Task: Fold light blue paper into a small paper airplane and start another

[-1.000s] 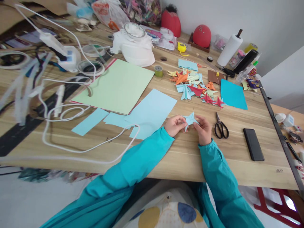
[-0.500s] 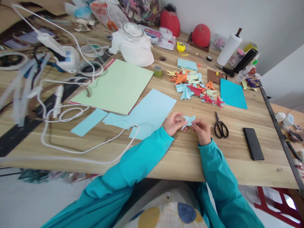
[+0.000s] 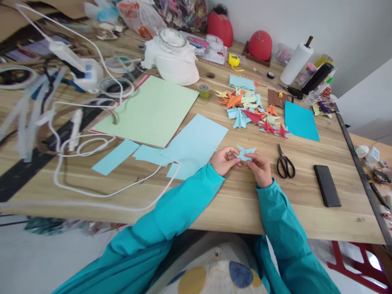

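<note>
A small folded light-blue paper piece (image 3: 244,152) with pointed corners is held just above the table between both hands. My left hand (image 3: 226,160) pinches its left side, fingers curled. My right hand (image 3: 259,167) grips its lower right edge between thumb and forefinger. Left of the hands lies a large light-blue paper sheet (image 3: 196,143), with smaller cut pieces beside it. Black-handled scissors (image 3: 285,162) rest to the right of my right hand. Beyond the hands is a pile of folded paper shapes (image 3: 245,107) in orange, red, yellow and blue.
A black phone (image 3: 327,185) lies at the right. Bright blue paper (image 3: 301,121) sits behind the scissors. A pale green sheet (image 3: 150,110) covers the left middle. A white cable (image 3: 101,194) loops across the left front. A spool (image 3: 203,91) stands near the green sheet.
The folded paper has turned slightly in the fingers, and its points now face more upward and to the right. Both hands stay in nearly the same place.
</note>
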Demonstrator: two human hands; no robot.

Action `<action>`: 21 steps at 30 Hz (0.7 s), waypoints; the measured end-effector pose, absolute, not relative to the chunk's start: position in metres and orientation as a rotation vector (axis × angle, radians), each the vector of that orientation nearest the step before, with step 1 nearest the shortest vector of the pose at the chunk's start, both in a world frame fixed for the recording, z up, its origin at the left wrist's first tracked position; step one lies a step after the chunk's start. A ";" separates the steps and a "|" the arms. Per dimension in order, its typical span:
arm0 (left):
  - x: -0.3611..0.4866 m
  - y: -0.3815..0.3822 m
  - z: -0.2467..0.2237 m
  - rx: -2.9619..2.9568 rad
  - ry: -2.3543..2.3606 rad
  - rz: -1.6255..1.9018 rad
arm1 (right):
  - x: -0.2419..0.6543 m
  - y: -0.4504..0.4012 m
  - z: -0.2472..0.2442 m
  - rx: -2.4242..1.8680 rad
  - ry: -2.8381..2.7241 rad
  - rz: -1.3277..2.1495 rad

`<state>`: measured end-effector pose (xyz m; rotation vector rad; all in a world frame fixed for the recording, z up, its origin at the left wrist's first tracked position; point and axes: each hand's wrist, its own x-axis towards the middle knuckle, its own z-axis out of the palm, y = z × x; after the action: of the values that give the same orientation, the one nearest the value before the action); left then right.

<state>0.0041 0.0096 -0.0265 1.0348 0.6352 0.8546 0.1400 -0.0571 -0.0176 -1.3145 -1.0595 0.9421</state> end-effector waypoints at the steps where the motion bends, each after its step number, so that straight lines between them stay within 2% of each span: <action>1: 0.004 0.009 -0.027 1.041 0.632 0.847 | 0.139 -0.057 -0.017 -1.312 -1.059 0.973; 21: 0.004 0.006 -0.028 1.180 0.571 0.842 | 0.138 -0.057 -0.017 -1.370 -1.114 0.898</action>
<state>0.0037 0.0064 -0.0281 1.1797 0.5710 0.8416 0.1384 -0.0571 -0.0174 -1.3700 -1.1137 0.8985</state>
